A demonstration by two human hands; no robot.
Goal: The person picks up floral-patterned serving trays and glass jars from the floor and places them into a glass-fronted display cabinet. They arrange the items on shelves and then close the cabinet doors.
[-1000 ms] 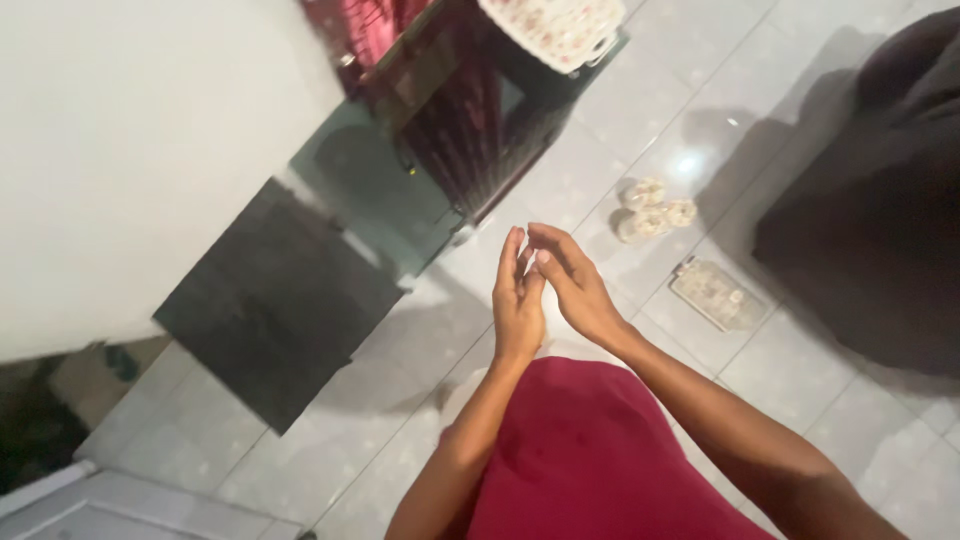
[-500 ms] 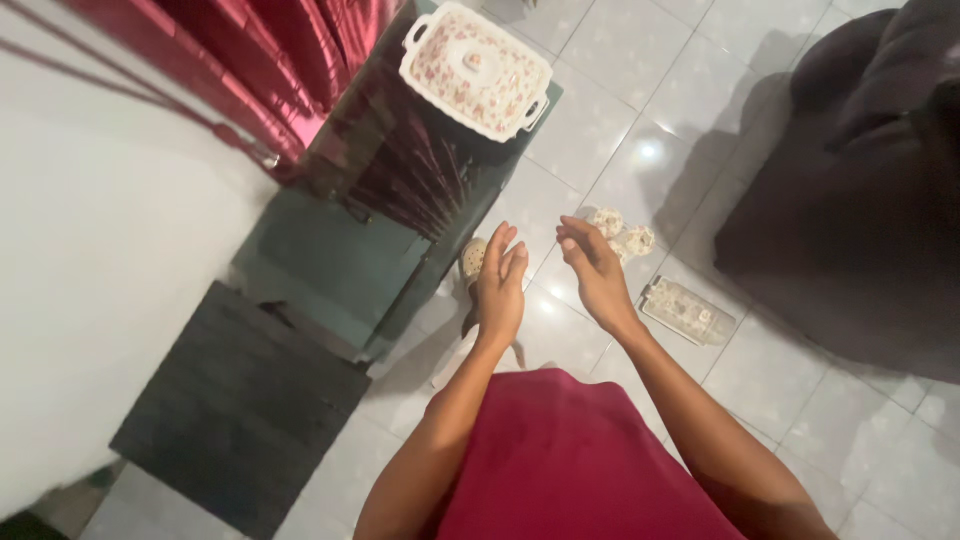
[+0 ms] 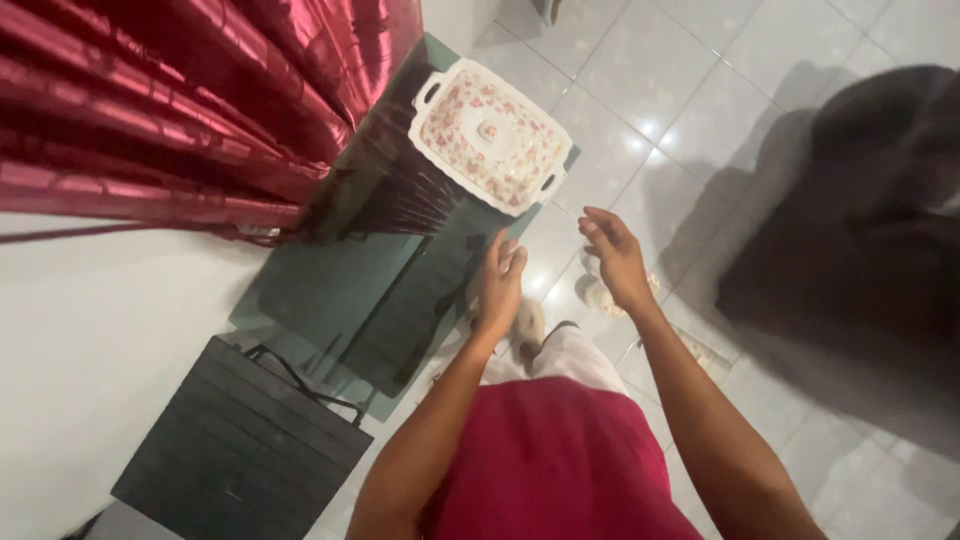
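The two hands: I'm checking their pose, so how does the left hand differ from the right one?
The left hand hangs at the edge of the dark glass table, while the right hand is over the tiled floor. The left hand's fingers are loosely curled together; the right hand's are bent and slightly spread. The left hand lies nearer the floral lidded dish. Both are empty.

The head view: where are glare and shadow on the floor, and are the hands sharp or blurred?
In the head view, small bright glare spots lie on the glossy white floor tiles, and a broad soft shadow falls right of the hands toward the dark furniture. The left hand and right hand are slightly blurred; the floral lidded dish on the glass table looks sharper.
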